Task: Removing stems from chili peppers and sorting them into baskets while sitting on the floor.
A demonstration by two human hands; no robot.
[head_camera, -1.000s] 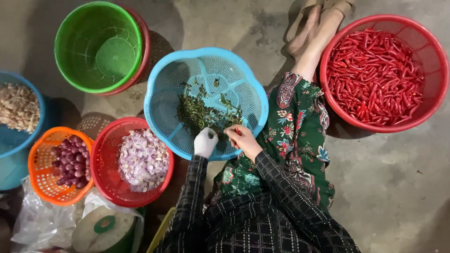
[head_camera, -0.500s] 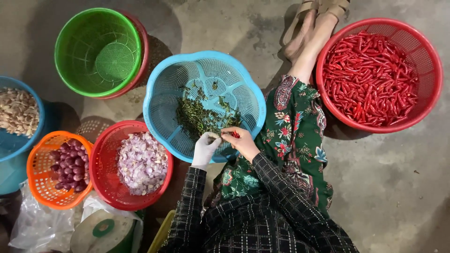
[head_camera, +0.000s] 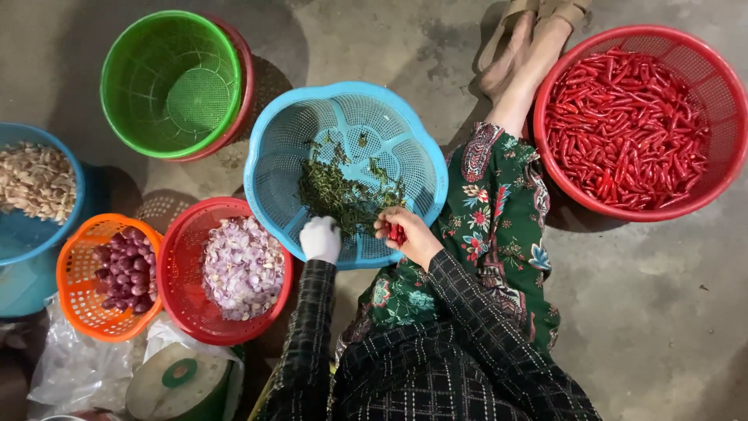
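Left hand (head_camera: 320, 238) gloved, curled; right hand (head_camera: 408, 236) bare, fingers pinched; hands near together.

Dim, even light; soft shadows beside baskets; sharp focus throughout.

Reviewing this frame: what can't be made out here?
- Head view: chilli in the right hand, mostly covered by fingers.
- Gloved left hand: its grip is hidden by the glove's back.
- Blue basin: cut off by the left edge.
- Red basket: rim clipped at the right.

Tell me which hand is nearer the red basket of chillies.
Right. The right hand, bare and holding red chillies, is on the side toward that basket; the gloved left hand is farther, beside the blue basket.
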